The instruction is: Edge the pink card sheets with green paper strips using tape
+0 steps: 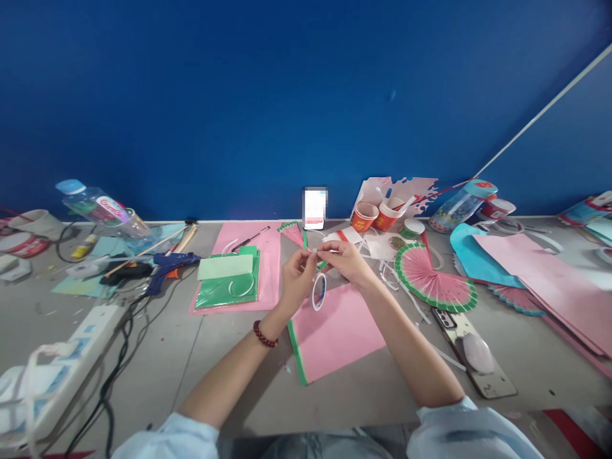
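Note:
My left hand (299,274) and my right hand (343,258) meet fingertip to fingertip above the desk, both closed in a pinch. A narrow roll of white tape (313,299) hangs just below the fingers, and its end appears to be between them; the fingertips hide the exact grip. Beneath the hands lies a pink sheet of paper (342,331) with a green strip (297,354) along its left edge. Behind the hands rests a small folded pink and green paper fan (292,233), partly covered by my left hand.
A lit phone (314,209) leans on the blue wall. To the left are green paper packs (224,293), a blue glue gun (167,264), a plastic bottle (109,210) and a power strip (71,370). At right are paper cups (364,218), an open watermelon-patterned fan (430,274) and a mouse (477,354) on a phone (497,382).

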Available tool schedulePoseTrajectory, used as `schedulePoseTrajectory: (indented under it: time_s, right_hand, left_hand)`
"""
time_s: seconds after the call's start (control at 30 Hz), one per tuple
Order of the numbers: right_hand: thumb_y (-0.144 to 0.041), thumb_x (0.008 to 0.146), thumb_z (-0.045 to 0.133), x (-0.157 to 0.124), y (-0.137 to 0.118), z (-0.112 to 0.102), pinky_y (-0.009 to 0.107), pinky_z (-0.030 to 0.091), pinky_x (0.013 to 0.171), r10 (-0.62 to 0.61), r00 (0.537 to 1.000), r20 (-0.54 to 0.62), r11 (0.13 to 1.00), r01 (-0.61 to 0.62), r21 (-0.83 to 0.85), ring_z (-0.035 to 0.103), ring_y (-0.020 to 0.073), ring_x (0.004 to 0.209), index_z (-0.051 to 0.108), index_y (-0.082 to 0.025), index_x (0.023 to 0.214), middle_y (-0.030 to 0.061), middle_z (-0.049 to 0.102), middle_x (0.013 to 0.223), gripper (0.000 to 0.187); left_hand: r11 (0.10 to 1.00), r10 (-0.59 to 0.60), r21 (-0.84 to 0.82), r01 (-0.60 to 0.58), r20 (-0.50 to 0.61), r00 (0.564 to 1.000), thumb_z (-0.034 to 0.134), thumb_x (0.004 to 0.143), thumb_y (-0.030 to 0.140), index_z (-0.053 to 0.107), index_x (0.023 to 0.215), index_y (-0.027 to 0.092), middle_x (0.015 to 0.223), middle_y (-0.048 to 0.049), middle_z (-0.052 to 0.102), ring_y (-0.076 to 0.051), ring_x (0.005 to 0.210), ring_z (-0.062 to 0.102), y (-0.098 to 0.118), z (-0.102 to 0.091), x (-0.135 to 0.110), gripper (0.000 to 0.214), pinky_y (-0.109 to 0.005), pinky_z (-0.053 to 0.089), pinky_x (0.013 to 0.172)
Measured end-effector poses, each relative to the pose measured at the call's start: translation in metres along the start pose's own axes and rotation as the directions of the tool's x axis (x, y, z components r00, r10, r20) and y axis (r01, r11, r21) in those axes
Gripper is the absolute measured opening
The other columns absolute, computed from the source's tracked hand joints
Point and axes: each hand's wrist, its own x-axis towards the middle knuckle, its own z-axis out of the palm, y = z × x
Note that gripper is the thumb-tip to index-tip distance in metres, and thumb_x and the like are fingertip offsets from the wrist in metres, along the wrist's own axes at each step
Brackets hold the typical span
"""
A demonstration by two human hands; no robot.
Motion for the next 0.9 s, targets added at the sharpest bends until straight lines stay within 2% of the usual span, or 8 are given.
schedulePoseTrajectory:
  time_s: [0.47,0.67,0.9]
  right_hand:
    - [-0.027,0.064,0.069,0.0004,0.0047,0.0013,0.024,0.054,0.056,-0.003,1.0,0.016,0.998,0.002,0.07,0.064,0.0166,0.073,0.067,-0.014,0.075,0.0033,0.065,0.073,0.017]
    - [-0.026,0.066,0.066,-0.0007,0.0026,0.0013,0.022,0.053,0.056,0.01,0.999,0.034,0.996,-0.013,0.091,0.064,0.0156,0.072,0.067,-0.015,0.073,0.0028,0.065,0.072,0.013]
    - [-0.039,0.07,0.066,-0.0004,0.0041,-0.0032,0.025,0.054,0.059,-0.027,0.996,0.089,0.998,0.022,0.065,0.063,0.0157,0.073,0.067,-0.015,0.076,0.0039,0.065,0.076,0.024]
  left_hand:
    - [1.0,0.021,0.008,-0.021,-0.022,1.0,0.058,0.08,0.042,0.054,0.069,0.017,0.059,0.0034,0.053,-0.007,0.049,0.045,0.002,0.0001,0.0,0.028,-0.019,0.036,0.05]
    - [1.0,0.015,0.013,-0.015,-0.024,1.0,0.058,0.08,0.043,0.054,0.07,0.017,0.059,0.0037,0.052,-0.007,0.049,0.043,0.0034,0.0001,0.0002,0.028,-0.02,0.035,0.049]
    - [1.0,-0.012,0.016,0.012,-0.014,1.0,0.057,0.081,0.043,0.053,0.069,0.017,0.057,0.0042,0.049,-0.007,0.047,0.041,0.0,0.0005,0.0006,0.028,-0.02,0.033,0.045]
